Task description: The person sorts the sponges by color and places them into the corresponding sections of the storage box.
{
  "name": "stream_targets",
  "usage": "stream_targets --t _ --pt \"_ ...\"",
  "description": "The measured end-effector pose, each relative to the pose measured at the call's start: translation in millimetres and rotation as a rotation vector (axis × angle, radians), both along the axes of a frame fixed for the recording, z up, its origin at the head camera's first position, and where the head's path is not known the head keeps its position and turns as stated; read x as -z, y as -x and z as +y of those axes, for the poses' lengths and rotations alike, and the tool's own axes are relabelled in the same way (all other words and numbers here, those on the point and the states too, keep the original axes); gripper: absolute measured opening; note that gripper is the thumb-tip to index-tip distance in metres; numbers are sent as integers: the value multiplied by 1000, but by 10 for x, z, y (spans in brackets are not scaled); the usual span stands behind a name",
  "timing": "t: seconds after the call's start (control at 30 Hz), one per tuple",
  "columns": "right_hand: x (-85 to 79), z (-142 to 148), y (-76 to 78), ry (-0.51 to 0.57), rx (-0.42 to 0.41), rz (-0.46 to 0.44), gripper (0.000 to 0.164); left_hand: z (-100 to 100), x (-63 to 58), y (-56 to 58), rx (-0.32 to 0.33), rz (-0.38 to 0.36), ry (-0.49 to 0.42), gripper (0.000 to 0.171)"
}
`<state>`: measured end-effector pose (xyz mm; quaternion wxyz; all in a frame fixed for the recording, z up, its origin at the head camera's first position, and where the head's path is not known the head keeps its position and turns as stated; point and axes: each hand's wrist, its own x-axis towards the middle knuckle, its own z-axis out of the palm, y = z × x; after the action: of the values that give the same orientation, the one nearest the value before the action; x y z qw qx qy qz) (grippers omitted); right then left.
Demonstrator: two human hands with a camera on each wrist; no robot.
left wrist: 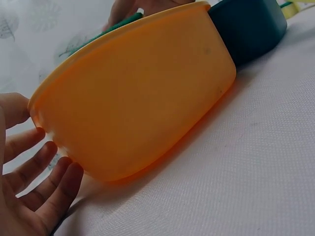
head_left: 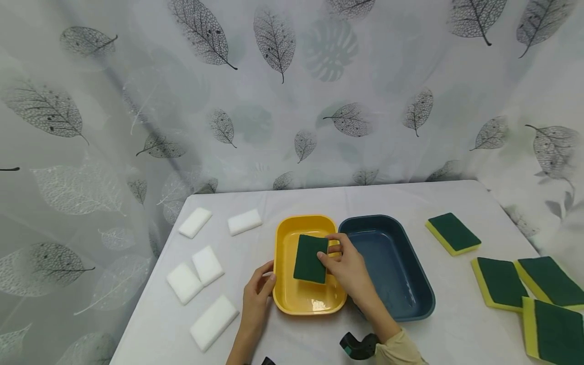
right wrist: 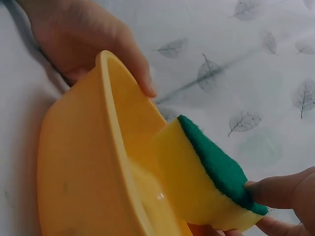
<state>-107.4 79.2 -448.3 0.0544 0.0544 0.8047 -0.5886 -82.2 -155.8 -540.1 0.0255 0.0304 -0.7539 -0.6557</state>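
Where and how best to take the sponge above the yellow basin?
Probably by its right long edge, coming from the right, pinching top and bottom: the sponge is a flat slab, green face up, and that edge lies nearest the right grip, which holds it there.

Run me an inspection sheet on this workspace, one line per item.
Surface: table with a white cover.
Job's things: green-and-yellow sponge, held over the yellow bin; blue bin to the right of it.
Clutter: five white blocks lying on the left, four more sponges on the right.
Left hand: touches the yellow bin's left side.
Right hand: holds the green-and-yellow sponge.
Cables: nothing seen.
Surroundings: leaf-print curtain behind the table.
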Motion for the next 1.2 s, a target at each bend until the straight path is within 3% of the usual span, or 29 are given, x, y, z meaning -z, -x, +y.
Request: stream_targets --t 0.27,0.9,1.2 --pt "32 -121 -14 -103 -33 15 46 -5 13 -1 6 -5 -3 36" --pt "155 -291 32 -157 -153 -42 57 -16 10 -6 26 8 -21 38" --pt "222 -348 34 -201 -163 -36 57 -23 13 -1 28 3 -22 38"
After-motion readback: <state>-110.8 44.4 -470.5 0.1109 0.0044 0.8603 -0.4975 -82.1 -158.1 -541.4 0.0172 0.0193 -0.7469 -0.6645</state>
